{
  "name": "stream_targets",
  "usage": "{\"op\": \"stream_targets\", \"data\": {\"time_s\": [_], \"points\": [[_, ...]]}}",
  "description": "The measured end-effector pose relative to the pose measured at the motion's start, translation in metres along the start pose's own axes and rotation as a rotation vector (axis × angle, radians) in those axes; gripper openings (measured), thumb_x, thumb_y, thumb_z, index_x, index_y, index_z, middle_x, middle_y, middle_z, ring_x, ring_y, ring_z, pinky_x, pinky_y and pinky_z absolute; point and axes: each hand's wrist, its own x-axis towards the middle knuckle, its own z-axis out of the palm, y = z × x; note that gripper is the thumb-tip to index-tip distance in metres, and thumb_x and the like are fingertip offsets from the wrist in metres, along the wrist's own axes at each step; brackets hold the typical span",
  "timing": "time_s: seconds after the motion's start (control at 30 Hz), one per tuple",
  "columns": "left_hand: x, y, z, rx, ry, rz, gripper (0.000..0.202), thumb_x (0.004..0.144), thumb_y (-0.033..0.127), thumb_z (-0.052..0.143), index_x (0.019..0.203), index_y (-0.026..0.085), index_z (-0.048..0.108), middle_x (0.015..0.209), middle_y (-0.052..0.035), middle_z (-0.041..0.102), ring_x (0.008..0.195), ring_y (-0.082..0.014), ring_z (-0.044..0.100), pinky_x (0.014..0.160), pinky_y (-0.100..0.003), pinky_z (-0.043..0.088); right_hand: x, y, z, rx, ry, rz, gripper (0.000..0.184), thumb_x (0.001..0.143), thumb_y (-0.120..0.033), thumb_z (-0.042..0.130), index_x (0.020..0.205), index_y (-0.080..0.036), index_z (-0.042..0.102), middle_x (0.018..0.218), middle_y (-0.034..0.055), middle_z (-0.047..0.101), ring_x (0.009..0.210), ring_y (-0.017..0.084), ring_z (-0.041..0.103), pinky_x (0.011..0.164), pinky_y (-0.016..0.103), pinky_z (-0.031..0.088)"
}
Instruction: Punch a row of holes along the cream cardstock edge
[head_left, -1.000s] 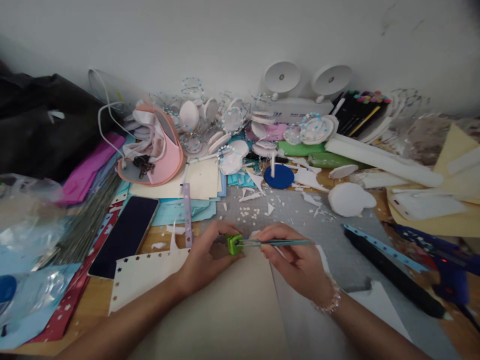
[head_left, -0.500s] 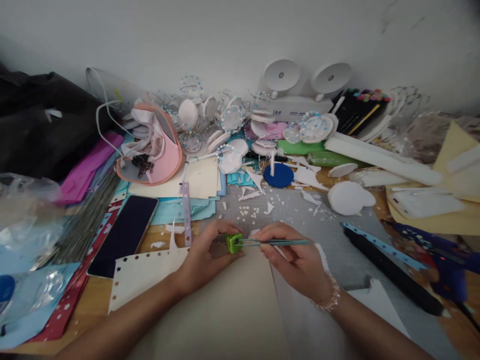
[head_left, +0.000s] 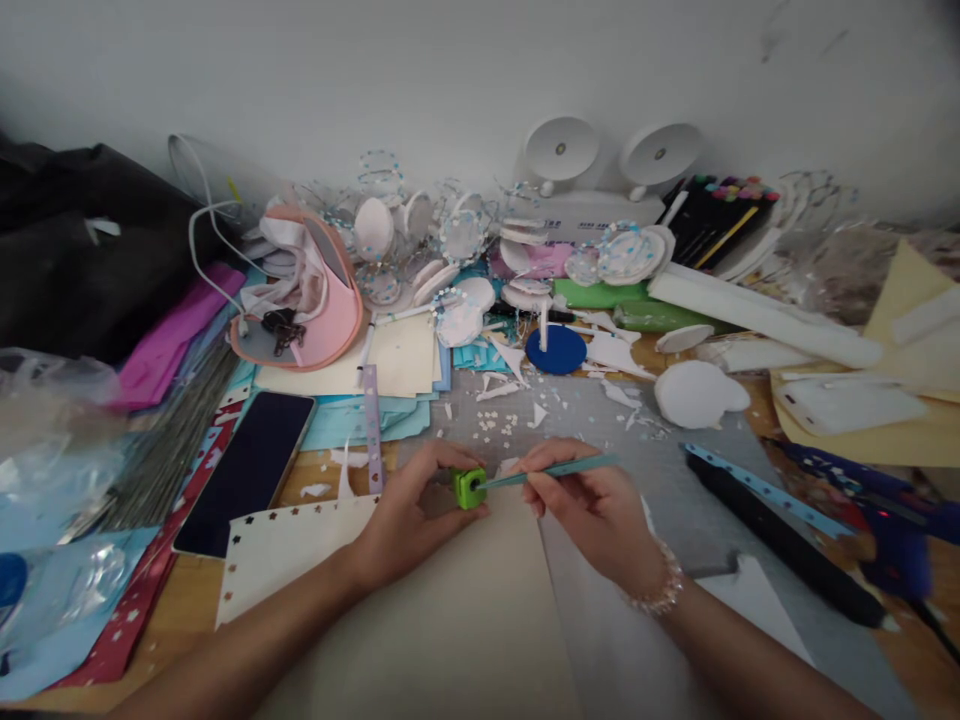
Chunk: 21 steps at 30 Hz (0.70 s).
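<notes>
My left hand (head_left: 416, 505) grips a small green craft punch (head_left: 470, 488) between thumb and fingers, with a dark hole in its side facing right. In my right hand (head_left: 585, 500) is a pair of blue-green tweezers (head_left: 562, 468), held like a pen. The tweezers' tip is at the punch's hole; whether it is inside I cannot tell. Beneath both hands lies a sheet of cream paper (head_left: 450, 610). A cream strip (head_left: 300, 535) with star-shaped holes along its edge sits to the left. Several tiny punched pieces (head_left: 495, 424) are scattered beyond my hands.
A phone (head_left: 244, 470) lies at left, near a pink visor cap (head_left: 330, 310). White beaded shapes (head_left: 465, 235) crowd the back by the wall. A blue disc (head_left: 556, 349) stands mid-table. At right are a black craft knife (head_left: 780, 535) and a blue glue gun (head_left: 885, 520).
The tweezers have tilted, their back end rising and their tip pointing a little lower at the punch's hole. My right hand has shifted slightly; my left hand stays nearly still.
</notes>
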Motion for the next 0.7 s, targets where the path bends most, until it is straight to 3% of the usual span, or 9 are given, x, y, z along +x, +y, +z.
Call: {"op": "stream_targets", "data": {"time_s": [0.23,0.33,0.47,0.7], "points": [[-0.001,-0.0026,0.0008,-0.021,0.01,-0.054,0.032,0.077,0.017,0.067,0.103,0.021,0.05,0.104,-0.0063,0.057,0.102,-0.0187,0.055,0.089,-0.033,0.045,0.0031,-0.0006,-0.0063,0.039,0.048,-0.009,0.004,0.085,-0.022,0.055,0.086,-0.022,0.059,0.079,0.002,0.062,0.058,0.009,0.058,0.05,0.022,0.051],[-0.001,-0.0018,0.0005,-0.063,-0.006,-0.055,0.032,0.078,0.016,0.065,0.105,0.021,0.05,0.108,-0.0074,0.057,0.106,-0.0195,0.054,0.092,-0.034,0.044,0.0017,0.0005,-0.007,-0.031,-0.017,-0.061,0.009,0.084,-0.018,0.056,0.09,-0.023,0.06,0.087,0.0031,0.062,0.067,0.011,0.062,0.055,0.023,0.053],[-0.0012,0.0,-0.0001,-0.131,-0.04,-0.055,0.03,0.082,0.014,0.06,0.108,0.021,0.048,0.117,-0.0096,0.054,0.113,-0.0206,0.052,0.097,-0.036,0.042,0.0001,-0.0021,-0.0076,-0.217,-0.124,-0.187,0.018,0.082,-0.012,0.056,0.094,-0.025,0.06,0.09,0.0039,0.064,0.089,0.017,0.062,0.074,0.032,0.054],[-0.0029,-0.0018,0.0027,-0.128,-0.011,-0.06,0.028,0.082,0.013,0.06,0.106,0.021,0.049,0.119,-0.0097,0.055,0.114,-0.0206,0.053,0.097,-0.036,0.042,-0.0027,-0.0049,-0.0057,-0.289,-0.15,-0.3,0.026,0.081,-0.008,0.055,0.1,-0.024,0.059,0.094,0.0046,0.066,0.091,0.018,0.062,0.08,0.034,0.052]]}}
